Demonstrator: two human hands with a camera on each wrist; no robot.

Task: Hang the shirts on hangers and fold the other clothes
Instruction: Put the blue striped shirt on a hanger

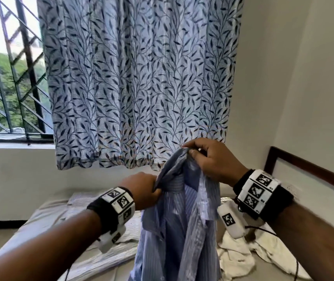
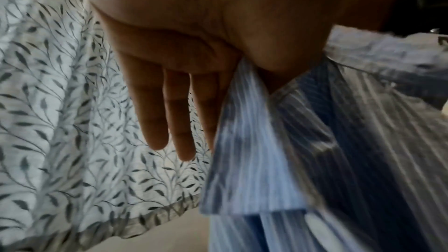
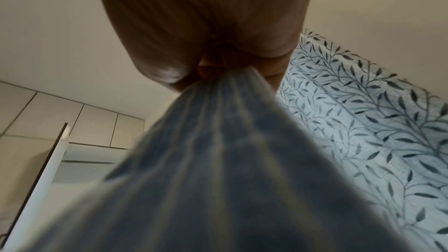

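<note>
Leaf-print curtain (image 1: 137, 82) behind, bed (image 1: 46, 211) below: we hold the blue striped shirt (image 1: 178, 230) up above it, our right hand (image 1: 212, 161) pinching its top, our left hand (image 1: 141, 189) pinching the collar.

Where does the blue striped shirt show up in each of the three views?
Head: blue striped shirt hangs at lower centre, held by both hands.
Left wrist: shirt fills the right half, pinched under the thumb.
Right wrist: shirt, blurred, fans down from the fingers at centre.
Shared landmark: the leaf-patterned curtain.
</note>
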